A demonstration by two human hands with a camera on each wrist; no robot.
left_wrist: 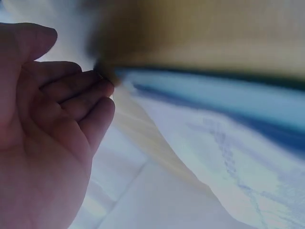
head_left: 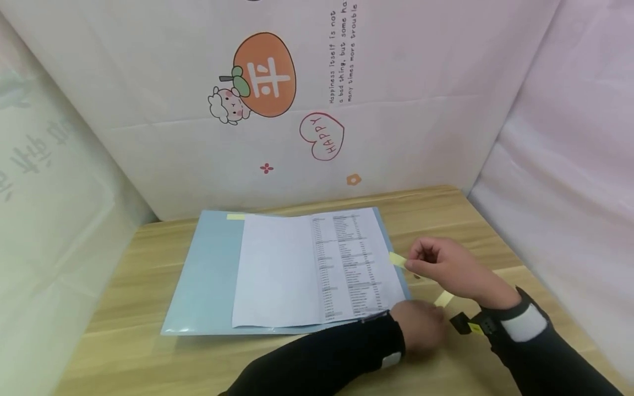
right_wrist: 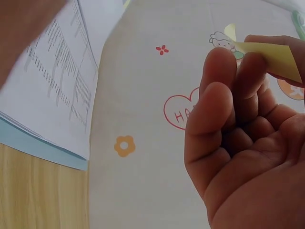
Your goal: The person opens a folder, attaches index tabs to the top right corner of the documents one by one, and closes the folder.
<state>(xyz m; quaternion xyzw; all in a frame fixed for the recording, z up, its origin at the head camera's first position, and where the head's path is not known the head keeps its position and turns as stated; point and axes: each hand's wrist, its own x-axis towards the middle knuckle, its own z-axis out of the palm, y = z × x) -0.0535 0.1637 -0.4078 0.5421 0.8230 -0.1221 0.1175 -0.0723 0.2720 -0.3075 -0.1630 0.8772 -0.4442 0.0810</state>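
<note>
In the head view, my right hand (head_left: 448,269) pinches a pale yellow sticky strip (head_left: 398,259) at the right edge of a light blue folder (head_left: 203,286). The right wrist view shows the sticky strip (right_wrist: 276,59) between thumb and fingertips. My left hand (head_left: 421,328) reaches across the folder's lower right corner, slightly blurred. Its thumb stands apart from its loosely bent fingers (left_wrist: 97,119) in the left wrist view. Close to its fingertips is a second yellow strip (head_left: 444,298). White paper sheets (head_left: 277,269), printed with columns on the right part, lie on the folder.
Another yellow strip (head_left: 235,216) sits at the folder's top edge, left of the paper. Everything lies on a wood-grain table (head_left: 119,308). White printed cloth (head_left: 173,137) hangs behind the table and at both sides.
</note>
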